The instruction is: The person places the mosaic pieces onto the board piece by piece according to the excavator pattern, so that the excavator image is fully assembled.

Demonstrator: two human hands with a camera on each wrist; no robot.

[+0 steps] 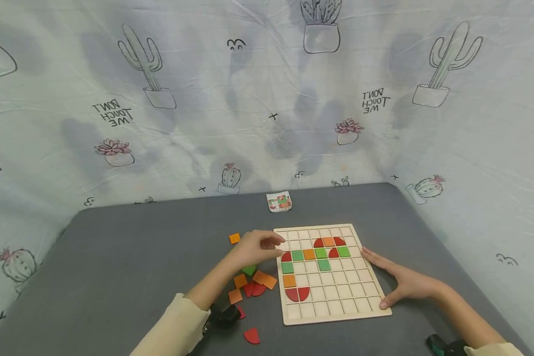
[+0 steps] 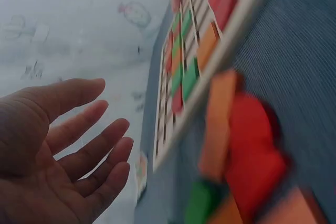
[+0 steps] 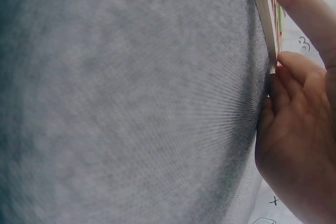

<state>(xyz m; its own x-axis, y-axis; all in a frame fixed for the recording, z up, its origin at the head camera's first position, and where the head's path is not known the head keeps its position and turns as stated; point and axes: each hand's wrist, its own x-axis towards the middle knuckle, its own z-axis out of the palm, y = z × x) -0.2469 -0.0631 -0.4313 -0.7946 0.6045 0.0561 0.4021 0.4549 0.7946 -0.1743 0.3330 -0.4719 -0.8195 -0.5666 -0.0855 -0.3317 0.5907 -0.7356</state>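
Observation:
A wooden grid board (image 1: 347, 292) lies on the table, with red quarter-circles and orange and green squares in some of its cells. My left hand (image 1: 254, 247) hovers at the board's left edge, fingertips close to a red quarter-circle (image 1: 287, 256) in the upper left. Nothing shows between its spread, slightly bent fingers (image 2: 100, 145) in the left wrist view. At the board's right side, my right hand (image 1: 409, 283) rests its thumb on the near corner and its extended fingers along the edge. The right wrist view shows the thumb (image 3: 304, 3) on the board's rim.
Loose orange squares (image 1: 235, 296), a green square (image 1: 249, 270) and red quarter-circles (image 1: 251, 335) lie left of the board, partly under the left forearm. A small card with a coloured grid pattern (image 1: 279, 201) lies near the grey table's (image 1: 138, 257) back edge. Patterned cloth (image 1: 258, 99) hangs behind.

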